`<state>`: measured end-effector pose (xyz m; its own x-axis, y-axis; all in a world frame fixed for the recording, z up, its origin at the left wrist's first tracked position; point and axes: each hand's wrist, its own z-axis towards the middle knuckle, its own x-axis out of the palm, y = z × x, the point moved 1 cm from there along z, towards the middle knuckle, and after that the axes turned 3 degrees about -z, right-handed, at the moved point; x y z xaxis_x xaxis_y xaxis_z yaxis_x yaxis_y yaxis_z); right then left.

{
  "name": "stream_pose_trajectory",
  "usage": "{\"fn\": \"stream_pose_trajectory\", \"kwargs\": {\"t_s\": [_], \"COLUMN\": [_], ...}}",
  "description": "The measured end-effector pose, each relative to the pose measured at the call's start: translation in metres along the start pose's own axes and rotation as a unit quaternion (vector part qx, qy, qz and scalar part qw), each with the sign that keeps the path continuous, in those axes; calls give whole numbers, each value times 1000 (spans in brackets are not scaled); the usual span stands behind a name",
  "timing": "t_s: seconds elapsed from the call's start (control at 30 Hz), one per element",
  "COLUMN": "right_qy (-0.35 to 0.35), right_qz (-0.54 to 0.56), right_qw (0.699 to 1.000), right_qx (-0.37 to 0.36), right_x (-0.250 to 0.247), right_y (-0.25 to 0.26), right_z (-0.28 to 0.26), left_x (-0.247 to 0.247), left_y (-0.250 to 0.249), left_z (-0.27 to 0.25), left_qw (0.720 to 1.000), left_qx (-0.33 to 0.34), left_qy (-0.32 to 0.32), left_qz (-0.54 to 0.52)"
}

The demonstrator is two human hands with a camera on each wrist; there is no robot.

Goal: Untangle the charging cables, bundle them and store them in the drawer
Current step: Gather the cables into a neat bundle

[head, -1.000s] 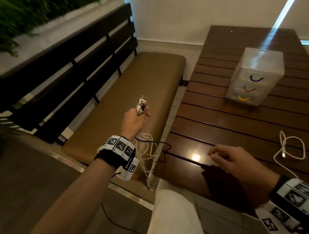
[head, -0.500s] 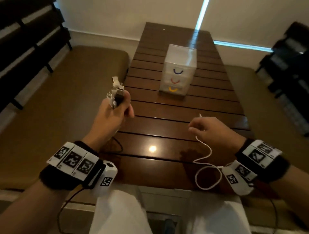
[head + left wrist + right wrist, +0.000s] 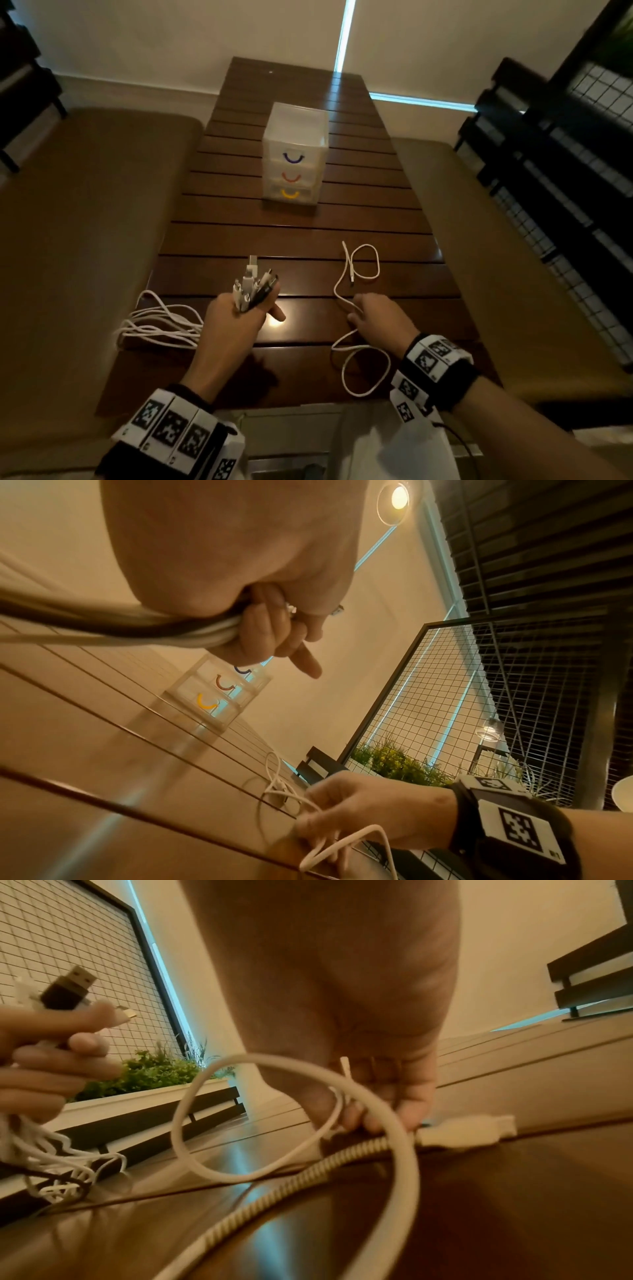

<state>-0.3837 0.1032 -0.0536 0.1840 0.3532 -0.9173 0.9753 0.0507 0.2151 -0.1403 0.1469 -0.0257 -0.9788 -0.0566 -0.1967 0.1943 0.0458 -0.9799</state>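
Observation:
My left hand [image 3: 253, 308] grips a bundle of charging cables just below their plug ends [image 3: 255, 286], which stick up from the fist. The bundle's white loops [image 3: 161, 325] trail over the table's left edge. In the left wrist view the fingers [image 3: 260, 631] curl round the cords [image 3: 192, 631]. My right hand [image 3: 352, 313] pinches a loose white cable [image 3: 359, 270] lying in loops on the table; its fingertips [image 3: 387, 1110] press down beside the USB plug [image 3: 469, 1131]. A small translucent drawer unit [image 3: 294, 154] stands mid-table, all three drawers closed.
The dark slatted wooden table [image 3: 274, 236] has brown padded benches on the left [image 3: 85, 205] and right [image 3: 462, 240]. A black wire-mesh screen [image 3: 582, 137] stands on the right. My white-clad lap [image 3: 376, 445] is against the near table edge.
My view swung from the left bench to face the table. The left hand brought the bundle from over the bench to the table's near edge. The right hand took hold of the loose white cable.

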Motion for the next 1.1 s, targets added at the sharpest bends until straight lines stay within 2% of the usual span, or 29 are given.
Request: {"fn": "stream_pose_trajectory", "kwargs": {"t_s": [0.1,0.2,0.27,0.33,0.43,0.6,0.73,0.8,0.87,0.9,1.0,1.1], "right_qy": [-22,9,21,-22,-110,-76,-132,-200,-282,-298,-251,-175], "right_qz": [122,133,139,141,87,-77,-93,-74,-14,34,240,407], "right_qw": [991,983,982,984,987,983,970,958,939,932,912,866], "right_qx": [-45,-124,-122,-102,-84,-151,-182,-191,-197,-201,-217,-232], "right_x": [4,6,5,1,-2,5,-1,-12,-28,-37,-58,-67], "right_y": [25,60,72,72,68,79,81,85,94,101,131,163], "right_z": [-4,-8,-3,9,28,53,58,56,51,48,34,19], "left_x": [-1,-6,-12,-20,-28,-31,-37,-41,-46,-48,-55,-63], "left_y": [4,4,3,3,4,5,-1,-6,-11,-14,-25,-27], "left_z": [-4,-3,-3,-4,-6,-6,-4,1,7,11,21,32], "left_qw": [1000,999,999,998,996,996,995,993,991,990,988,988], "left_qx": [-9,-10,-16,-25,-39,-47,-35,-26,-13,-4,14,18], "left_qy": [3,-6,-9,-10,-18,-24,-34,-49,-59,-63,-88,-95], "left_qz": [-23,-39,-50,-65,-77,-66,-89,-106,-123,-126,-124,-118]}}
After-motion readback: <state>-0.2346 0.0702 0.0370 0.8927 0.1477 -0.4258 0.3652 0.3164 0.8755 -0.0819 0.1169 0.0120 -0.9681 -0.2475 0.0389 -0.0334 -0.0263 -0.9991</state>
